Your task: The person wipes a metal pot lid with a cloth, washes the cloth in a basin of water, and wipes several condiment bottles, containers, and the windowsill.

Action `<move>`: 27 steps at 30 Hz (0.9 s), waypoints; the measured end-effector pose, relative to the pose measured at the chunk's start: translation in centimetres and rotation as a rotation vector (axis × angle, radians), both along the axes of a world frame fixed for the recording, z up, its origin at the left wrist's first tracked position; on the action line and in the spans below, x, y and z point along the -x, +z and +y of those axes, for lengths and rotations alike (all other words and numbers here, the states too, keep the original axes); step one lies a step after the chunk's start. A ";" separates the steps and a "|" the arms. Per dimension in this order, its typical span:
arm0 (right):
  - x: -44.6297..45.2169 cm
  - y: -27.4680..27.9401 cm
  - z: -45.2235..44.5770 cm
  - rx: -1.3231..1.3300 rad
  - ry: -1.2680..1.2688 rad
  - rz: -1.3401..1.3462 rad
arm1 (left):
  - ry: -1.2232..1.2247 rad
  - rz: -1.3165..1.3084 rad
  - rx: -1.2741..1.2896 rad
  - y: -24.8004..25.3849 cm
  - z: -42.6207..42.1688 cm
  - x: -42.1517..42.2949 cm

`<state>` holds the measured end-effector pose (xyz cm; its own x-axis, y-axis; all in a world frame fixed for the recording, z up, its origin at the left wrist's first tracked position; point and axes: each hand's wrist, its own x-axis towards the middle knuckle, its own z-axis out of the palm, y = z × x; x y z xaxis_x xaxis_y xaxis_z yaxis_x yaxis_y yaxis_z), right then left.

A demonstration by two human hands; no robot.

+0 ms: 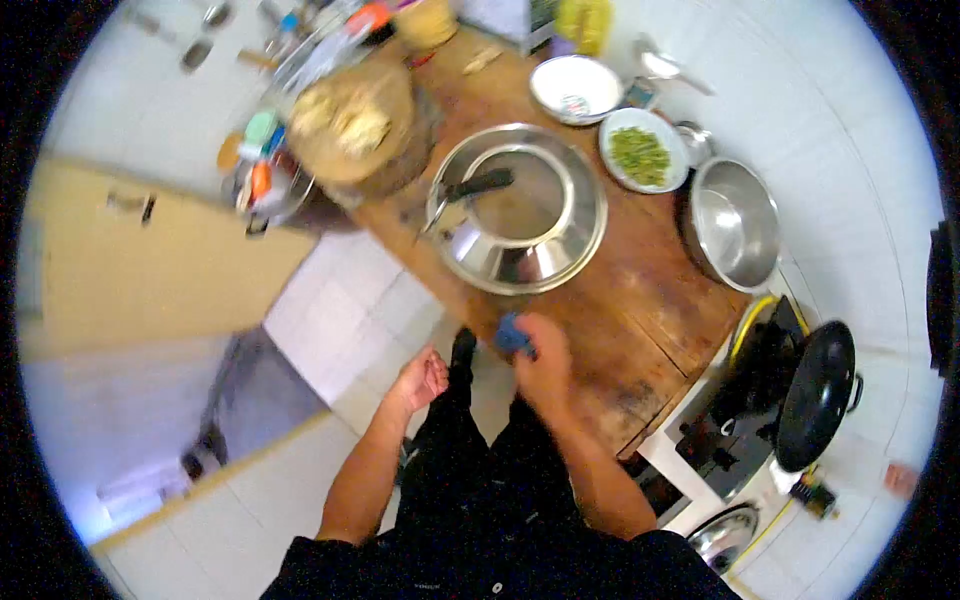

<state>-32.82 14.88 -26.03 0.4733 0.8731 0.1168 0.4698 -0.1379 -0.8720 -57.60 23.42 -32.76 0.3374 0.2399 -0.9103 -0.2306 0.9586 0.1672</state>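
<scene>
My right hand (545,365), slightly blurred, is closed around a bunched blue cloth (513,335) at the near edge of the wooden table (610,330). Curled in a loose fist with nothing visible in it, my left hand (422,378) hangs over the floor, apart from the table. Just beyond the cloth sits a wide, round, shiny steel vessel (490,262); I cannot tell if it is a basin or a lidded pot. A tool with a black handle (480,185) lies across its left side.
A bowl of chopped green food (640,155), a white bowl (575,88) and a steel pot (735,225) stand along the wall. A round chopping block (350,120) holds pale food at the far left. On the right are a stove (735,440) and a black wok (818,395).
</scene>
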 end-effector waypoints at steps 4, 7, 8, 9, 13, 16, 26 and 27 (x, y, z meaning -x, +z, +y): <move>-5.1 -1.8 -1.4 0.025 0.045 -0.250 | 0.307 -0.030 0.014 -2.4 -7.6 7.7; -4.7 -2.3 -2.2 0.049 0.098 -0.290 | 0.505 0.106 0.050 -2.8 -13.8 13.6; -4.8 -2.3 -1.9 0.042 0.118 -0.307 | 0.633 0.214 0.042 -2.8 -15.8 15.7; -4.6 -2.7 -2.0 0.042 0.157 -0.309 | 0.763 0.322 0.039 -2.7 -18.1 17.8; -4.7 -4.5 -2.0 -0.064 0.149 -0.418 | 0.774 0.570 -0.047 -1.9 -25.1 26.8; -4.4 -5.2 -2.0 -0.038 0.112 -0.375 | 0.935 0.809 -0.161 -3.6 -30.7 33.7; -5.1 -5.5 -1.2 0.029 0.138 -0.589 | 0.880 0.988 0.032 -11.1 -39.5 49.4; -5.3 -5.5 -1.2 0.026 0.154 -0.595 | 0.845 0.908 0.076 -11.6 -40.2 50.4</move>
